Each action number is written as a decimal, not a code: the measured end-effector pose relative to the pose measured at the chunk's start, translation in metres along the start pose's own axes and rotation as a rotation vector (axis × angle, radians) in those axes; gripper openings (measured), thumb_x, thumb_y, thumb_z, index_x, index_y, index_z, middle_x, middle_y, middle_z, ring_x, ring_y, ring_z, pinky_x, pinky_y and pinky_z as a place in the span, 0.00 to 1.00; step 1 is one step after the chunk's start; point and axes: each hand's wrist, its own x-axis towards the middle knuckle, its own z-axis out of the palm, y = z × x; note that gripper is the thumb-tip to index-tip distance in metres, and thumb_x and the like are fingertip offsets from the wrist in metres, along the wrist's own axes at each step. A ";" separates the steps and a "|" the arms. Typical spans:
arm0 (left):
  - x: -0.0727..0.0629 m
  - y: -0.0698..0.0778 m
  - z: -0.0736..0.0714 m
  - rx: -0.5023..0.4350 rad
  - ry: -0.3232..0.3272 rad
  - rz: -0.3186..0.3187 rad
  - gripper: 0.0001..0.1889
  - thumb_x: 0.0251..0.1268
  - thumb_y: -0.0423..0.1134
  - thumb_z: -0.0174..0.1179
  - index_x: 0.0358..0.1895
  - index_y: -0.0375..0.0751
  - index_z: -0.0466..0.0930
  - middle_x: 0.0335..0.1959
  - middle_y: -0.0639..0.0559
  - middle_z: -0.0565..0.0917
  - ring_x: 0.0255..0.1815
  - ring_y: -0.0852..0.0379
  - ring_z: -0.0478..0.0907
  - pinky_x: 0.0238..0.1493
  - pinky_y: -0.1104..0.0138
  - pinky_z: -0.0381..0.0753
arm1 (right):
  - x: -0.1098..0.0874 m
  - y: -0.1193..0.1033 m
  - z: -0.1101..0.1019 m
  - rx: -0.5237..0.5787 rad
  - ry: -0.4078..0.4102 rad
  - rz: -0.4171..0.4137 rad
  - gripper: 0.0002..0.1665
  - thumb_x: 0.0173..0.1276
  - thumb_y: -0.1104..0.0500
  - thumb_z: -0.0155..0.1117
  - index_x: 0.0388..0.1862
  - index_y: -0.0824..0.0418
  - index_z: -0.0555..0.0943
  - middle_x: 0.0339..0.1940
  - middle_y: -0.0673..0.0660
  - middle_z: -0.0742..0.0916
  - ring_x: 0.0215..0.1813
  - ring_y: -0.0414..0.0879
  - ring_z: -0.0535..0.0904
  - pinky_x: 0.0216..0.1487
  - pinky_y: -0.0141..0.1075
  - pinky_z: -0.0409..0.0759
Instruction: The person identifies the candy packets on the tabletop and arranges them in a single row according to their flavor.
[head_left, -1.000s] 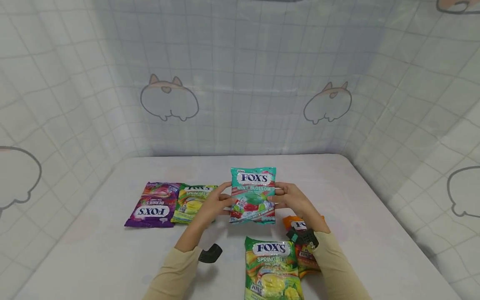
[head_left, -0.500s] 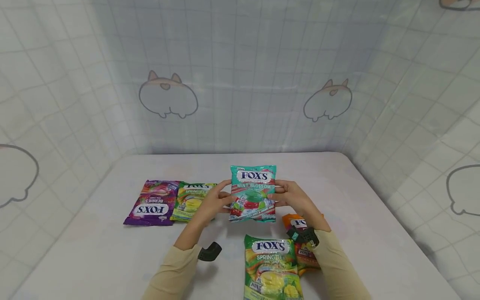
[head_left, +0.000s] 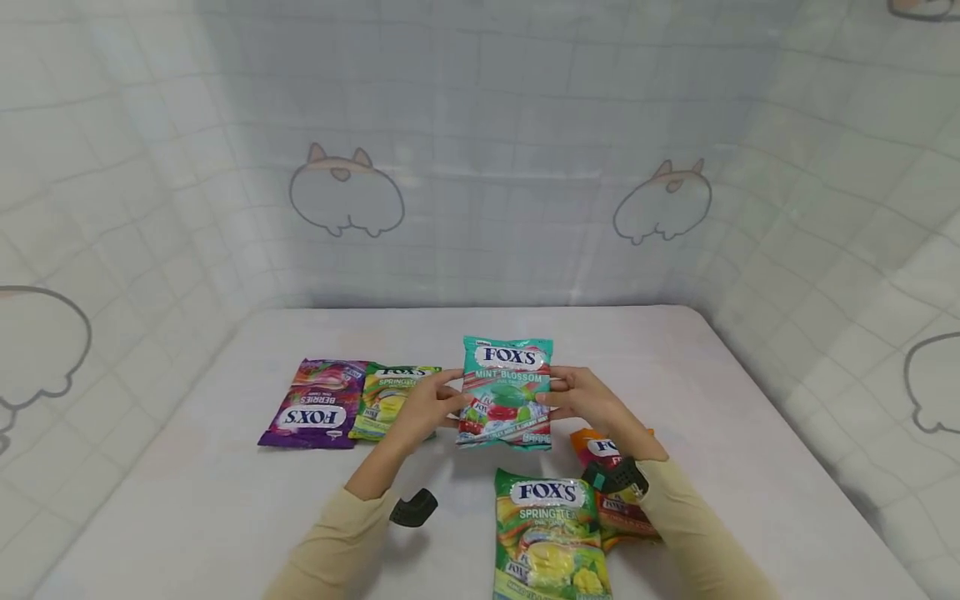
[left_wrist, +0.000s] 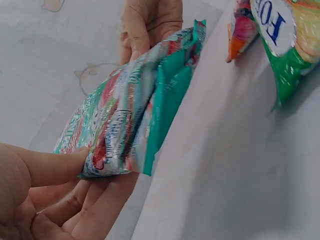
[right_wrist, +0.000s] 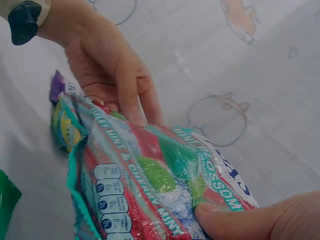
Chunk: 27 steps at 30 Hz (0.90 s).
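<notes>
The Mint Blossom bag [head_left: 504,393] is teal with red stripes, the Berries bag [head_left: 317,404] is purple, and the near Spring Tea bag [head_left: 551,537] is green and yellow. Another bag [head_left: 624,518] is orange and red; the whitish wall [head_left: 502,200] has grey grid lines.

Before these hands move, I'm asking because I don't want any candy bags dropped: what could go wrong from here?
The left hand and right hand grip the Fox's Mint Blossom bag by its sides, so it might slip if one loosens.
In the head view, the right sleeve passes in front of the orange Fox's candy bag, so lowering that arm could nudge it.
</notes>
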 end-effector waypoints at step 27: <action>0.021 -0.025 -0.018 0.537 0.258 -0.062 0.09 0.62 0.35 0.65 0.37 0.31 0.87 0.30 0.44 0.86 0.21 0.58 0.77 0.24 0.65 0.75 | 0.069 0.015 0.029 -0.183 -0.038 0.138 0.20 0.68 0.67 0.61 0.55 0.77 0.75 0.44 0.63 0.85 0.43 0.51 0.84 0.43 0.42 0.83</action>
